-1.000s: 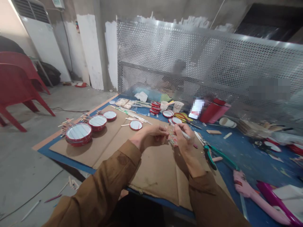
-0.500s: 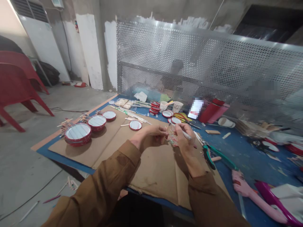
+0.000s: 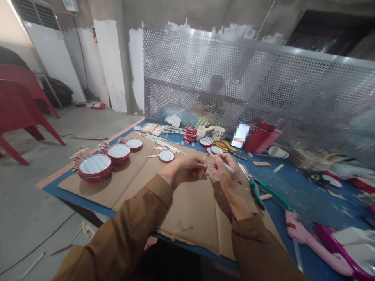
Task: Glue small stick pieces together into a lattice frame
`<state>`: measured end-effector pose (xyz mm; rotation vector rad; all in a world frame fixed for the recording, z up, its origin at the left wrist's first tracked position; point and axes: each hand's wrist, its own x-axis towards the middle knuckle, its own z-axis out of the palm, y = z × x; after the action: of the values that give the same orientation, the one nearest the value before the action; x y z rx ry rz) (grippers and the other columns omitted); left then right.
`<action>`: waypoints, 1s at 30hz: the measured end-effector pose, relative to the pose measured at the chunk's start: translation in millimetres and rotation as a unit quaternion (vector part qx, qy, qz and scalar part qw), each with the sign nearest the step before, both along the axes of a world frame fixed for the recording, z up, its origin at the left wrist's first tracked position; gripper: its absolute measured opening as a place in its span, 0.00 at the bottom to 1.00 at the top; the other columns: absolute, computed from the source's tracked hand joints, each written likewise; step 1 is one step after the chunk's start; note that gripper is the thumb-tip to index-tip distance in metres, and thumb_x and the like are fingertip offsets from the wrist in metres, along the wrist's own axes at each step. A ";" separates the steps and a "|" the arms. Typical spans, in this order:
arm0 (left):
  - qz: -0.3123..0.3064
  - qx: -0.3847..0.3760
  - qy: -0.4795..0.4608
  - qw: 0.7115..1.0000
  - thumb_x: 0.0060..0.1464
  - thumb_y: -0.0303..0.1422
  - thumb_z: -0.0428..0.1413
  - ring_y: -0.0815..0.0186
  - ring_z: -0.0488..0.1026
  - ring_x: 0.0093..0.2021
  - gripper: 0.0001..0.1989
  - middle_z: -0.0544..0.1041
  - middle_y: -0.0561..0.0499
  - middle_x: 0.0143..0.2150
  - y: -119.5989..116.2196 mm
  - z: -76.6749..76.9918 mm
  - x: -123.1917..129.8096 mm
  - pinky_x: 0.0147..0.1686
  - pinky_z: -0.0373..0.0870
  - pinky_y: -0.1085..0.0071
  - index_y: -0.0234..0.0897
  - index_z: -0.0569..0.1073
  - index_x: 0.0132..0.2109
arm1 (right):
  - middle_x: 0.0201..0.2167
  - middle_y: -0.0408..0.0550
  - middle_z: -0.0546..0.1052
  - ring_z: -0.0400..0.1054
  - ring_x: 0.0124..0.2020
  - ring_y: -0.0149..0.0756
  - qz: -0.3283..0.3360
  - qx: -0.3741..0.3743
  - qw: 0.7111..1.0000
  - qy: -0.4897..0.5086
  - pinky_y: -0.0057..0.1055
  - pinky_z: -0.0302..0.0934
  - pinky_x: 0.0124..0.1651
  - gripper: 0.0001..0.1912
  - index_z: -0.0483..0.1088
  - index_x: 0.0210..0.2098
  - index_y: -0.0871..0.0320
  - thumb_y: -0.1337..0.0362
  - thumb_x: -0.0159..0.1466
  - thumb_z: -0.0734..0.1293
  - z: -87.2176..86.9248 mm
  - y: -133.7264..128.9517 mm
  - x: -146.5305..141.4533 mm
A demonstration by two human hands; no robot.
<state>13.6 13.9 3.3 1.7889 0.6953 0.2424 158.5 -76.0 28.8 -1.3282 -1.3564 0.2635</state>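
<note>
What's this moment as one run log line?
left hand: holds wooden stick | right hand: holds pale pen-like tool | cardboard: red-rimmed lids | nearby: pliers

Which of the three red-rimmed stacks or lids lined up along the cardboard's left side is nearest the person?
The stack at the near end; the other two sit farther back, toward the perforated metal panel.

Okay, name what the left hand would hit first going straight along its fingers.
Past the small stick it pinches, the left hand would likely meet the right hand first; depth between them is hard to judge.
</note>
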 end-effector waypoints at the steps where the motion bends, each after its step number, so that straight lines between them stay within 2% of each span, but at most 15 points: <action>1: 0.001 0.002 0.000 1.000 0.58 0.47 0.56 0.71 0.68 0.23 0.19 0.73 0.52 0.23 -0.3 0.4 0.1 0.28 0.65 0.73 0.32 0.73 0.37 | 0.24 0.42 0.70 0.61 0.24 0.33 0.001 -0.001 1.000 -0.002 0.29 0.57 0.28 0.14 0.67 0.28 0.55 0.51 0.58 0.63 -0.2 0.2 0.2; 7: -0.001 -0.002 -0.002 1.000 0.59 0.44 0.55 0.71 0.68 0.22 0.17 0.73 0.51 0.23 -1.1 1.6 0.4 0.28 0.65 0.73 0.32 0.73 0.38 | 0.23 0.42 0.70 0.62 0.23 0.33 0.008 -0.008 1.000 0.001 0.29 0.58 0.28 0.14 0.67 0.28 0.55 0.51 0.59 0.63 -2.2 0.8 0.0; 17: -0.003 -0.011 -0.013 1.000 0.62 0.41 0.54 0.72 0.68 0.22 0.15 0.74 0.51 0.23 2.9 -2.8 2.0 0.27 0.66 0.74 0.33 0.73 0.35 | 0.19 0.39 0.69 0.61 0.18 0.31 0.053 -0.046 0.996 0.052 0.28 0.58 0.22 0.17 0.68 0.32 0.55 0.47 0.60 0.65 -10.4 3.5 2.9; 22: 0.010 -0.009 -0.001 1.000 0.63 0.38 0.53 0.72 0.68 0.22 0.13 0.72 0.52 0.22 2.1 -1.6 2.6 0.28 0.66 0.74 0.33 0.72 0.34 | 0.19 0.38 0.68 0.61 0.17 0.29 0.063 -0.052 0.994 0.071 0.26 0.57 0.20 0.18 0.67 0.31 0.56 0.46 0.59 0.65 -5.7 0.6 -1.6; 30: 0.001 -0.008 -0.016 1.000 0.61 0.41 0.55 0.71 0.68 0.22 0.15 0.73 0.51 0.23 1.3 -2.3 1.8 0.28 0.66 0.73 0.32 0.73 0.34 | 0.19 0.39 0.69 0.61 0.16 0.29 0.086 -0.071 0.991 0.079 0.26 0.57 0.20 0.18 0.67 0.32 0.56 0.46 0.59 0.66 -1.3 -2.2 -4.9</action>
<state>15.4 15.2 1.1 1.7647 0.6753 0.2657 153.6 -78.2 27.5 -1.2787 -1.3386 0.5792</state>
